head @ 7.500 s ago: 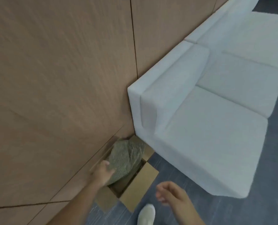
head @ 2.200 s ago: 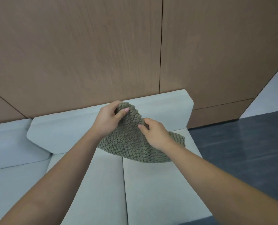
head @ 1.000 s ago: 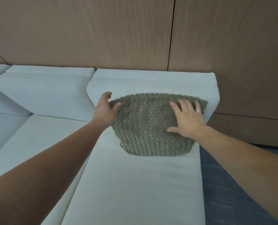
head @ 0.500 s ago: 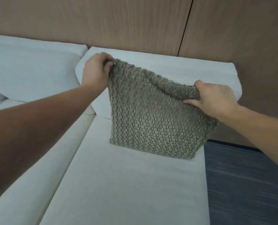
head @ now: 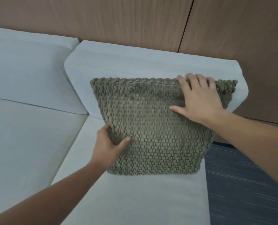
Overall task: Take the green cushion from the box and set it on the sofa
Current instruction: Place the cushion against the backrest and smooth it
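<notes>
- Now we see the green knitted cushion (head: 152, 127) standing on its lower edge on the end seat of the pale sofa (head: 135, 200), its back leaning on the backrest, its face tipped toward us.
- Our right hand (head: 199, 101) lies flat and open on the cushion's upper right part, fingers spread and reaching over the top edge; it presses and does not grip.
- Our left hand (head: 107, 146) pinches the cushion's lower left side, thumb on the front face and fingers tucked behind the edge.
- Both hands are on it, so neither has to reach; the cushion sits straight ahead of us, between the two arms.
- Its top edge runs left to right along the backrest, roughly level, and its right edge lies near the sofa's open end, just beside the dark floor (head: 248, 184).
- We judge the placing nearly done: what remains is to let go without tipping it.
- Because it leans backward, drawing the hands toward us should leave it propped; a sideways tug from the left hand could slide it toward the open end.
</notes>
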Demonstrator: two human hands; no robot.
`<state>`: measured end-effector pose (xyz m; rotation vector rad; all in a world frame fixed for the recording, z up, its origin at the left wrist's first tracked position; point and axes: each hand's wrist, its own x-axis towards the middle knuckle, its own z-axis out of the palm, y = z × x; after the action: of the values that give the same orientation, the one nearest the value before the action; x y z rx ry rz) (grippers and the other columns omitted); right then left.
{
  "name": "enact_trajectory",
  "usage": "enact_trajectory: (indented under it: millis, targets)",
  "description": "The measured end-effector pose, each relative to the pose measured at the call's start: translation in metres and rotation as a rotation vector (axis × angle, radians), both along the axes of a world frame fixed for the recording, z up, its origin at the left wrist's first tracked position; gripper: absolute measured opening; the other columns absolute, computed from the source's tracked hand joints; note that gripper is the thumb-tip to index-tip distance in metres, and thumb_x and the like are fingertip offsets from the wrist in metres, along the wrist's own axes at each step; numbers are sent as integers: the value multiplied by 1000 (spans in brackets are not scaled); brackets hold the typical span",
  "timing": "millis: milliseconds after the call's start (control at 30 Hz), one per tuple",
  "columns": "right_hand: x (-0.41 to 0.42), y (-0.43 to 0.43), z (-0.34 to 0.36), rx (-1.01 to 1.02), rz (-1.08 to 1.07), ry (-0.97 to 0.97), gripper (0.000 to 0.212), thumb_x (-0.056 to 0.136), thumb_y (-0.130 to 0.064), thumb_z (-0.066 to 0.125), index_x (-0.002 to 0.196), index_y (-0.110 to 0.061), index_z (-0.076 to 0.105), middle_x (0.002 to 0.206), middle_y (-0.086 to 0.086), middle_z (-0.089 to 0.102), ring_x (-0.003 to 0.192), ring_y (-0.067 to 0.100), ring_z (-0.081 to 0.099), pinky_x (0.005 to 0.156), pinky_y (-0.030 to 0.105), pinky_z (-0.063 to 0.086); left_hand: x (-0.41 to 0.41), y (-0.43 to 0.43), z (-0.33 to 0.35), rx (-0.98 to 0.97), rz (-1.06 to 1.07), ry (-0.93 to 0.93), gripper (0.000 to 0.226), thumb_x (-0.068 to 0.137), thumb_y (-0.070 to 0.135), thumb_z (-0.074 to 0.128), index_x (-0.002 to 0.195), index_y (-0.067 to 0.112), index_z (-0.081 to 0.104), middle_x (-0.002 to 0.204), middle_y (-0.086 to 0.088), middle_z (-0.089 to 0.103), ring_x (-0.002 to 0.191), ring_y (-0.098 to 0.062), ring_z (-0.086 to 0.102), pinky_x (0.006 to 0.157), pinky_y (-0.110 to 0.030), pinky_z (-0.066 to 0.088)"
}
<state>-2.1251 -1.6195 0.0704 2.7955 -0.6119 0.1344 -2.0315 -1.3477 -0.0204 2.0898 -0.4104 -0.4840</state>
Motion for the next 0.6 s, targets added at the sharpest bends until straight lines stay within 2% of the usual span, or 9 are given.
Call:
enact_trajectory:
  millis: [67,167,233,300,367,467,533,600]
  targets:
    - [6,-3,9,-42,14,-43,69,81,-62,54,125,-10,46,115,22,54,109,39,48,92,52,38,11,-17,-3,-5,25,-11,78,74,41,74,135,14,35,129,-1,46,119,-19,49,101,-36,43]
    - [13,-5,24,-9,111,-183,43,88,-45,57,98,-4,55,91,19,61,90,37,54,78,46,40,40,-35,15,20,38,-192,48,81,26,68,122,15,46,118,-5,60,107,-25,57,84,-32,45]
    - [18,-10,32,-7,128,-310,37,88,-38,59,94,-1,55,86,21,59,85,38,52,75,46,38,56,-43,36,-59,56,-316,33,84,16,60,115,15,49,109,0,59,96,-17,55,77,-26,39]
    - [22,-13,36,-36,72,-385,38,88,-36,61,98,0,56,88,23,55,86,39,50,75,46,36,64,-50,53,-106,61,-354,31,85,13,57,114,14,47,104,5,54,92,-11,50,75,-25,36]
    - [25,-10,34,-45,25,-394,40,87,-35,63,106,-1,56,93,22,53,89,39,48,77,48,35,62,-52,56,-77,43,-288,38,84,18,61,117,14,42,106,6,50,94,-11,47,76,-25,35]
    - [24,10,24,1,130,-385,46,87,-36,61,120,-5,52,108,24,54,102,40,49,91,52,36,47,-28,31,-13,46,-153,60,76,30,73,121,15,37,110,2,49,98,-16,51,78,-29,39]
    - [25,26,16,46,220,-277,55,89,-48,50,128,-9,49,119,22,55,112,39,49,98,52,34,36,-8,14,-15,43,-5,73,73,36,76,129,19,32,113,1,47,99,-18,53,77,-29,43]
    - [34,34,10,64,171,-131,65,87,-60,43,130,-12,48,122,17,55,114,37,48,98,50,37,37,-4,11,-106,84,143,74,78,43,69,136,23,29,115,1,49,95,-11,57,69,-24,44]
